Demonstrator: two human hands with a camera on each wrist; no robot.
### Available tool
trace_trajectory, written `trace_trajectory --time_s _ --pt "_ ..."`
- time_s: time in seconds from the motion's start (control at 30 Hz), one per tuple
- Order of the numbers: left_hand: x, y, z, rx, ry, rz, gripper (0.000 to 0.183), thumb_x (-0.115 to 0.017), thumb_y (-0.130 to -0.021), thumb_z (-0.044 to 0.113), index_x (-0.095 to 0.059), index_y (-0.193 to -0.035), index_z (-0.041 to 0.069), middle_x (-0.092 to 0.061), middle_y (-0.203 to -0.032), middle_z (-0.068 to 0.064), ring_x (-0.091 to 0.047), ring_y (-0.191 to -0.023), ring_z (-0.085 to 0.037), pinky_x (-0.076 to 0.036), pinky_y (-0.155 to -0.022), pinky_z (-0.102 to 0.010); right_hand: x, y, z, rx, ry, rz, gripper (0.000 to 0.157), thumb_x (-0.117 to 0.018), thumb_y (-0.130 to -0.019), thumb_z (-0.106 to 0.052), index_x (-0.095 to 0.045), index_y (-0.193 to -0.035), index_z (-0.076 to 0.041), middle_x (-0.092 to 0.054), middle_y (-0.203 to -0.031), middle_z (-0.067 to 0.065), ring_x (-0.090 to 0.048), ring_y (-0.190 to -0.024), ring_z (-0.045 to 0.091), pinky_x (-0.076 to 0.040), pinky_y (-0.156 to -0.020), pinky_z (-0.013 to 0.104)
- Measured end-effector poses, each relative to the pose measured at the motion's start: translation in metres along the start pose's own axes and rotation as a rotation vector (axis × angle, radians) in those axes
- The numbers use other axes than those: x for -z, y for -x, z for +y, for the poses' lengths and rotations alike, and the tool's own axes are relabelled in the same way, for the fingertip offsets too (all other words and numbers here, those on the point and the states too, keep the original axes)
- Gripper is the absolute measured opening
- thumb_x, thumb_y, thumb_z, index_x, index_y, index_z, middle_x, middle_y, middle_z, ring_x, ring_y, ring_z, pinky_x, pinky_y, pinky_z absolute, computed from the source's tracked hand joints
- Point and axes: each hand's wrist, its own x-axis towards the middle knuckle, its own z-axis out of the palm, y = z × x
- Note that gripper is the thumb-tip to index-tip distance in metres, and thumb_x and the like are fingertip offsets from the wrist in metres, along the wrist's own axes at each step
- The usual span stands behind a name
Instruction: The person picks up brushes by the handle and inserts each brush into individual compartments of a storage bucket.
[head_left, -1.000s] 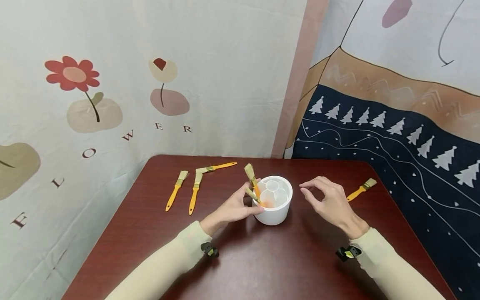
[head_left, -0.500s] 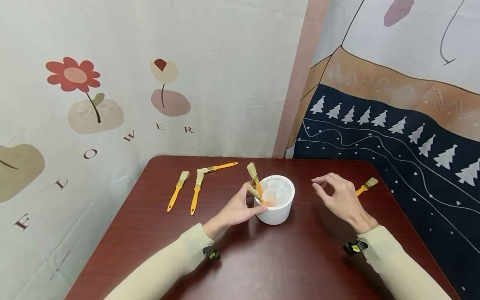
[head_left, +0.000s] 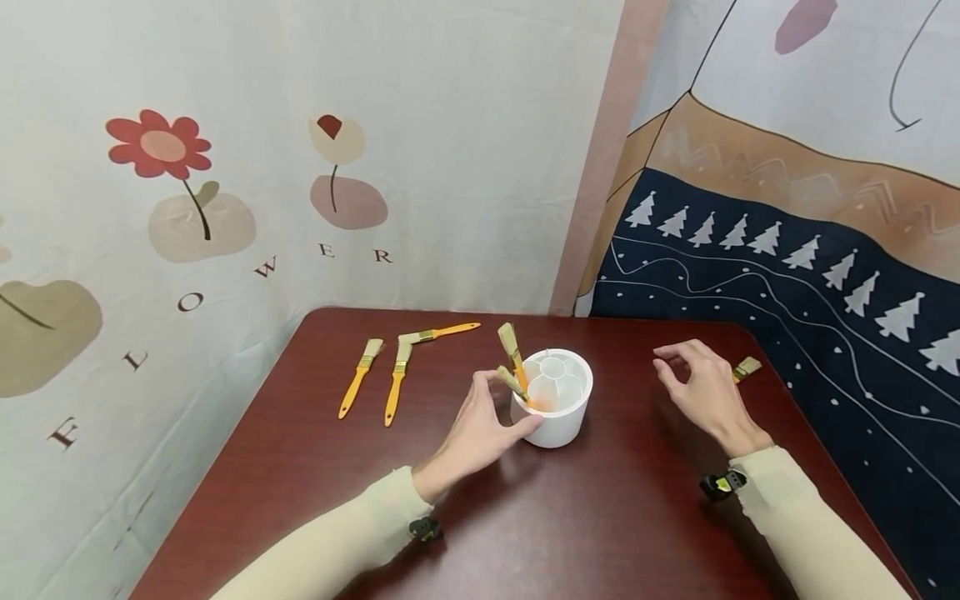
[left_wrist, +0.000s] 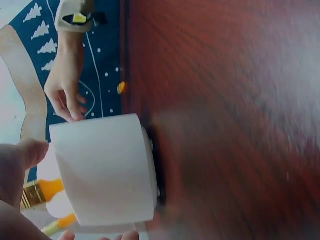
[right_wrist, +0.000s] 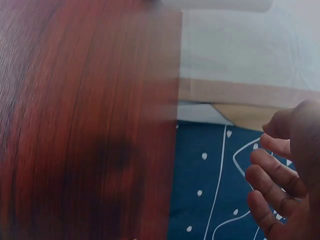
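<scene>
A white round holder [head_left: 553, 425] with an inside divided into compartments stands on the table. Two brushes with yellow handles lean in its left side, a taller brush [head_left: 511, 343] and a lower brush [head_left: 512, 382]. My left hand [head_left: 476, 429] is spread beside the holder's left side, its thumb near the front rim; the left wrist view shows the thumb [left_wrist: 32, 152] by the rim and fingertips below. My right hand [head_left: 705, 392] hovers over the table's right part, fingers loosely bent and holding nothing. Behind it, a brush [head_left: 747, 367] shows only its bristle end.
Three more brushes lie at the left: an outer brush [head_left: 362, 377], an inner brush [head_left: 396, 383] and a crosswise brush [head_left: 442, 332] touching the inner one's bristles. The dark red table [head_left: 600, 533] ends at a printed cloth backdrop [head_left: 465, 167].
My right hand has moved right, away from the holder and over the brush at the right. My left hand has spread wider, its index finger now farther from the brushes in the holder.
</scene>
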Motion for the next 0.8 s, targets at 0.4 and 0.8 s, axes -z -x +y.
trace_trajectory --time_s 0.4,0.8 --pt "-0.011 0.000 0.009 0.039 -0.063 0.088 0.078 -0.097 -0.091 0.054 -0.052 -0.138 0.011 -0.066 -0.141 -0.018 -0.071 -0.122 -0.035 -0.054 -0.098 -0.040 0.003 0.003 0.029 -0.117 0.074 -0.051 0.026 -0.079 -0.108 -0.011 -0.082 -0.132 0.000 -0.074 -0.130 0.027 -0.074 -0.112 0.046 -0.062 -0.091 0.065" --pt "-0.014 0.000 0.009 0.060 -0.108 0.086 0.078 -0.095 -0.091 0.056 -0.053 -0.138 0.009 -0.067 -0.137 -0.017 -0.070 -0.119 -0.032 -0.055 -0.094 -0.043 0.009 0.007 0.054 -0.204 0.150 -0.109 0.033 -0.078 -0.108 -0.010 -0.078 -0.137 0.006 -0.065 -0.141 0.038 -0.071 -0.118 0.055 -0.063 -0.090 0.073"
